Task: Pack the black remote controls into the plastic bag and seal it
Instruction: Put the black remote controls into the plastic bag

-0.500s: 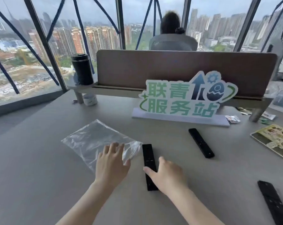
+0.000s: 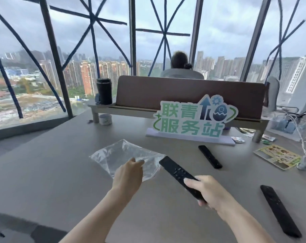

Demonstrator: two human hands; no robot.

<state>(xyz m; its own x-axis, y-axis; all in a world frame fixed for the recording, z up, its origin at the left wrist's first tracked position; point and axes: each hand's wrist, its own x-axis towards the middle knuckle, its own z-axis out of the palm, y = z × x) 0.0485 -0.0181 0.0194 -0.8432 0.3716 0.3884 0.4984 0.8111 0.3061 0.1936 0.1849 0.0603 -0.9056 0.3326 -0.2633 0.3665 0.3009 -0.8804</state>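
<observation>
Beside bag (image 2: 124, 155), right hand (image 2: 207, 192) gripping remote (image 2: 178, 174)

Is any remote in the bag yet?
No. The plastic bag is empty; the right hand holds one remote outside its edge.

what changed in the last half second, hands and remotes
The right hand has closed on the near remote and lifted it off the table, tip aimed at the bag. The left hand went from lying flat on the bag to pinching its edge. The other two remotes and the bag stayed put.
</observation>
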